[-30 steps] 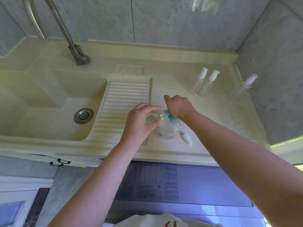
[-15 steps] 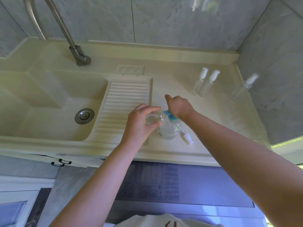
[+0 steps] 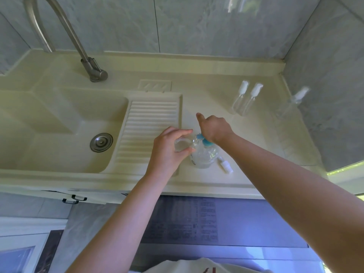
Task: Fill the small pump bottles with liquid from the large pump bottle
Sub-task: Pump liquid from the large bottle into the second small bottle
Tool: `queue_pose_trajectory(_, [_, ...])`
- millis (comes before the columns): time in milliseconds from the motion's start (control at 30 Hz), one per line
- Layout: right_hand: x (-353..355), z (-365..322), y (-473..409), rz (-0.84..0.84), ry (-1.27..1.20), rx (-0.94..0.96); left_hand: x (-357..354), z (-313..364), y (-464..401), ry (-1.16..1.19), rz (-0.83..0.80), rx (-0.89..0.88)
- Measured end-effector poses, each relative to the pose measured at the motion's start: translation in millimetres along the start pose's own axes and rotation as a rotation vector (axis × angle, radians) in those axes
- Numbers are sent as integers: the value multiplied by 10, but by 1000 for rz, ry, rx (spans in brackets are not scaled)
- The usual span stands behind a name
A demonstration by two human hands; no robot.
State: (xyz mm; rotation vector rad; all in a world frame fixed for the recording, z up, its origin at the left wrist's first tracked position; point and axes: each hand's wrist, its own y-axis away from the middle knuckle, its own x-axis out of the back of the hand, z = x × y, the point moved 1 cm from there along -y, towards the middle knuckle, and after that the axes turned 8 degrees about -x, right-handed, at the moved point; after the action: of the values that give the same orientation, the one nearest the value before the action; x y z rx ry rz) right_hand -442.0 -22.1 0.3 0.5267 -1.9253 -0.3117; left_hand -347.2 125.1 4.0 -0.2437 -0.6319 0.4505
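Over cream counter [image 3: 226, 73], left hand [image 3: 169, 148] around small bottle [image 3: 182, 144], right hand [image 3: 213, 127] atop pump [image 3: 202, 139].

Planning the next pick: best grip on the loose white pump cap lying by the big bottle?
Pinch the pump cap across its short white body from above. It lies flat on the counter, just right of the large bottle, so probably come from its open right side; the right hand is nearest.

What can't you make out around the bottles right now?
Head view only:
- Pump head of the large pump bottle: mostly covered by the right hand.
- Small bottle: wrapped by the left hand; fill level unreadable.
- Far small bottle: blurred.
- White pump top: too small for detail.
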Motion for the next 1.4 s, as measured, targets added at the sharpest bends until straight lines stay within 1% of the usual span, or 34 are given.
queue_pose_trajectory(133, [-14, 13, 36, 47, -34, -19, -3, -5, 10, 9, -5, 6])
queue_pose_trajectory(333, [52, 4, 52, -28, -30, -42, 2, 7, -2, 13, -4, 5])
queue_pose_trajectory(567, [-6, 20, 8, 25, -15, -13, -10, -10, -10, 2, 4, 7])
queue_pose_trajectory(833, [81, 25, 58, -32, -23, -37, 5, -6, -17, -1, 3, -2])
queue_pose_trajectory(1100, [46, 2, 63, 69, -29, -17, -17, -39, -15, 3, 16, 13])
queue_pose_trajectory(1167, [39, 7, 58, 56, -13, -10, -20, -38, -15, 3, 13, 15])
queue_pose_trajectory(1300, [87, -1, 41, -27, 33, -14, -12, -18, -18, 8, 3, 15])
queue_pose_trajectory(1400, [93, 4, 29, -26, 27, -11, -5, -21, -19, 4, 9, 14])
